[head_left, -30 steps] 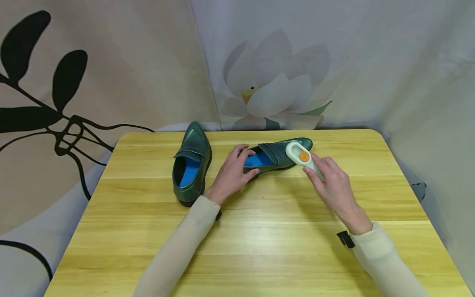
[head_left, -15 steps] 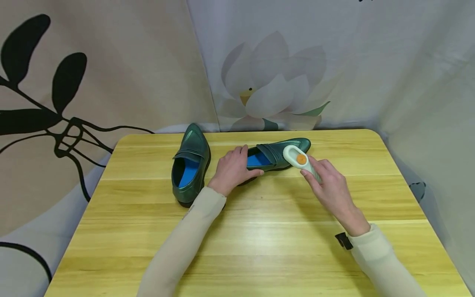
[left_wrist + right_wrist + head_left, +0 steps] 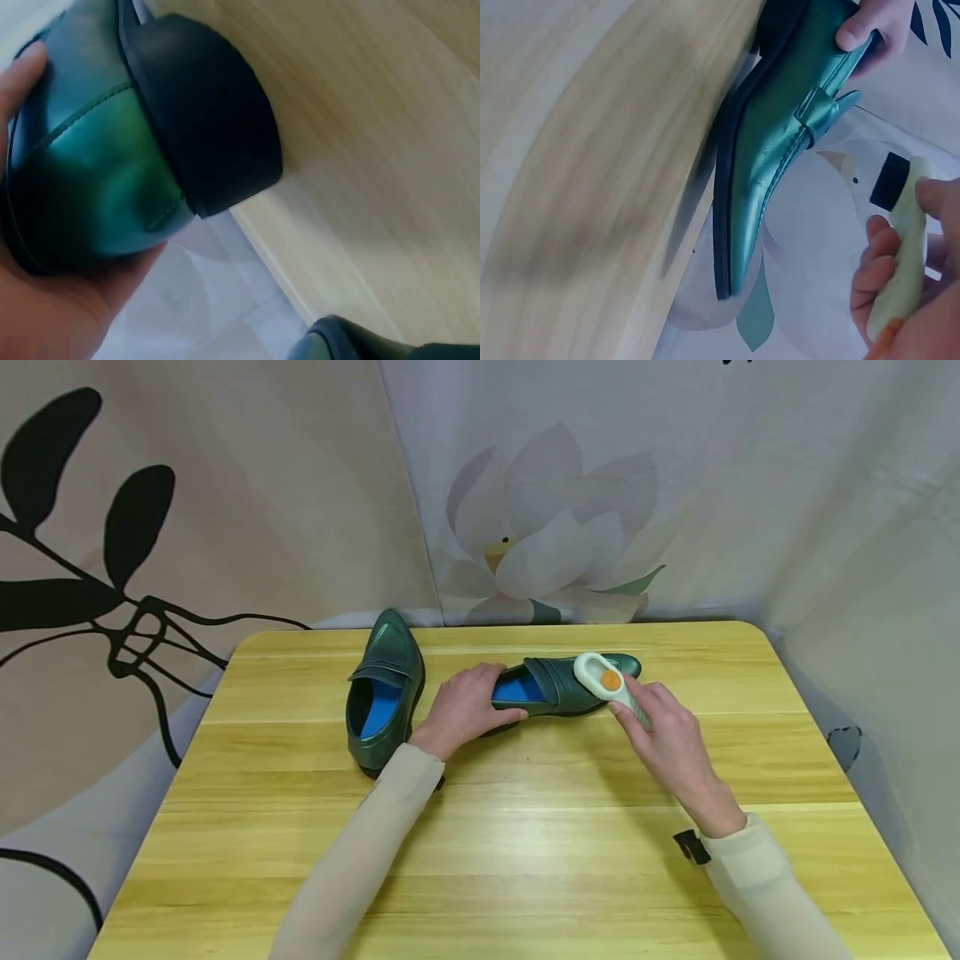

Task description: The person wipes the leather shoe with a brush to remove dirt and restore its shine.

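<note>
At the heel of a dark green loafer (image 3: 573,685) with a blue insole, my left hand (image 3: 465,706) grips the back, thumb on the near side. The left wrist view shows the loafer's green back (image 3: 97,165) and black heel (image 3: 210,112) close up, fingers around it. My right hand (image 3: 678,743) holds a white brush (image 3: 596,672) with an orange button; from above it overlaps the loafer's toe part. In the right wrist view its dark bristles (image 3: 890,181) face the loafer with a gap between. A matching loafer (image 3: 386,693) stands left of my left hand.
Both shoes are near the back of a light wooden table (image 3: 555,860) with rounded far corners. Behind its far edge hangs a pale curtain (image 3: 750,510) printed with flowers and dark leaves. The left forearm passes close to the standing loafer's heel.
Over the last half second, the held loafer has shifted slightly nearer and rightward at its toe, and my left hand has come a little nearer with it. The brush has barely moved.
</note>
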The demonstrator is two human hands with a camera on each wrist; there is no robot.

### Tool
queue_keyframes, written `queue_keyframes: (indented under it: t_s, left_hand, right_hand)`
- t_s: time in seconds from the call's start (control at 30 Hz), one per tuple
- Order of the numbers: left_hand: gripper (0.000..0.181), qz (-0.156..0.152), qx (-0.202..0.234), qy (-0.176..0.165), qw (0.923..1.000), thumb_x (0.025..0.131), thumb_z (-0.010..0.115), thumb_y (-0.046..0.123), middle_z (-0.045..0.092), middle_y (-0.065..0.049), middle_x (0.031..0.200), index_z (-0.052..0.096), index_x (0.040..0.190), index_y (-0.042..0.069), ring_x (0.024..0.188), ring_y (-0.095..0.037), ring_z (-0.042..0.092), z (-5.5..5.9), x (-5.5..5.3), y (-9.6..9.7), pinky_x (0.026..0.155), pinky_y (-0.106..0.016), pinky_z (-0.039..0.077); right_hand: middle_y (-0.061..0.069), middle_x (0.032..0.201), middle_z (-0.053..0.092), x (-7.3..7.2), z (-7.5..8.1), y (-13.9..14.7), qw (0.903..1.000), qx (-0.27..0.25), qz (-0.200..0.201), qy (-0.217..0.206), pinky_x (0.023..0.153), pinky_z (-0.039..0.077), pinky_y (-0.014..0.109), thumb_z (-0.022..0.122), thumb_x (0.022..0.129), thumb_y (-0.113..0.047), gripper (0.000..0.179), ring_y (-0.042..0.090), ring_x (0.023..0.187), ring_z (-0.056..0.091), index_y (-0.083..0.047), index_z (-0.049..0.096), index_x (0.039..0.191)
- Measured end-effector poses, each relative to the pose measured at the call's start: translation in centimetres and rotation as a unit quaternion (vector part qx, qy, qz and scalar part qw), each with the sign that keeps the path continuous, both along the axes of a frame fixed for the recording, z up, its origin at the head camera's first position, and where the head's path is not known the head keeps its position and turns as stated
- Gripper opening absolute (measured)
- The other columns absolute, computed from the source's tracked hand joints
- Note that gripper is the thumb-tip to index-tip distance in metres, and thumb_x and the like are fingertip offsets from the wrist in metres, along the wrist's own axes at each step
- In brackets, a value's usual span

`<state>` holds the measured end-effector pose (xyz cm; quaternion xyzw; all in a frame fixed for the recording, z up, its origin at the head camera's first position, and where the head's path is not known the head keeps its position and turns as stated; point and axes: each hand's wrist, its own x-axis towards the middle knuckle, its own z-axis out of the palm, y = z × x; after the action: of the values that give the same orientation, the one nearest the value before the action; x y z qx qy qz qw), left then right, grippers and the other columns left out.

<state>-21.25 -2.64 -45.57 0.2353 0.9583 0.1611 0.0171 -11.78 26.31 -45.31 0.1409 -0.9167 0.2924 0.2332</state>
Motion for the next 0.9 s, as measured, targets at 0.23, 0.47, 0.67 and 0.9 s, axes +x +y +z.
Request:
queue_keyframes:
  t_s: [0.23, 0.47, 0.67, 0.9]
  left_hand:
    - [0.084, -0.022, 0.005, -0.012, 0.9997, 0.085, 0.077, 0.064, 0.06, -0.01, 0.145, 0.056, 0.147, 0.01, 0.125, -0.03, 0.061, 0.3, 0.3, -0.4, 0.103, -0.049, 0.051]
    - [0.085, -0.022, -0.004, -0.004, 0.9997, 0.086, 0.075, 0.065, 0.061, -0.012, 0.142, 0.056, 0.147, 0.008, 0.12, -0.03, 0.063, 0.2, 0.3, -0.1, 0.1, -0.049, 0.053]
    - [0.086, -0.02, -0.007, 0.002, 0.9998, 0.085, 0.076, 0.065, 0.063, -0.011, 0.139, 0.057, 0.145, 0.007, 0.116, -0.029, 0.064, 0.3, 0.2, 0.0, 0.098, -0.047, 0.054]
    - [0.086, -0.019, -0.001, 0.01, 0.9998, 0.083, 0.08, 0.063, 0.066, -0.012, 0.133, 0.059, 0.143, 0.006, 0.112, -0.029, 0.066, 0.1, 0.2, 0.0, 0.095, -0.047, 0.056]
  right_hand:
    - [0.015, 0.102, 0.068, 0.8, -0.8, -1.9, 0.9971, 0.028, 0.044, -0.056, 0.061, 0.051, 0.039, 0.069, 0.101, -0.017, 0.045, 0.022, 0.073, 0.057, 0.007, 0.061, 0.139]
    - [0.015, 0.097, 0.065, 0.4, -0.6, -3.9, 0.9943, 0.069, 0.026, -0.078, 0.055, 0.048, 0.037, 0.059, 0.107, -0.025, 0.045, 0.022, 0.068, 0.053, 0.007, 0.06, 0.138]
    - [0.017, 0.092, 0.065, -1.8, 0.6, -5.2, 0.9922, 0.1, 0.006, -0.074, 0.051, 0.05, 0.041, 0.057, 0.108, -0.029, 0.047, 0.025, 0.065, 0.055, 0.009, 0.062, 0.133]
    - [0.021, 0.092, 0.068, -4.8, 1.5, -6.5, 0.9867, 0.123, -0.007, -0.106, 0.053, 0.052, 0.046, 0.054, 0.109, -0.031, 0.043, 0.033, 0.07, 0.062, 0.008, 0.066, 0.124]
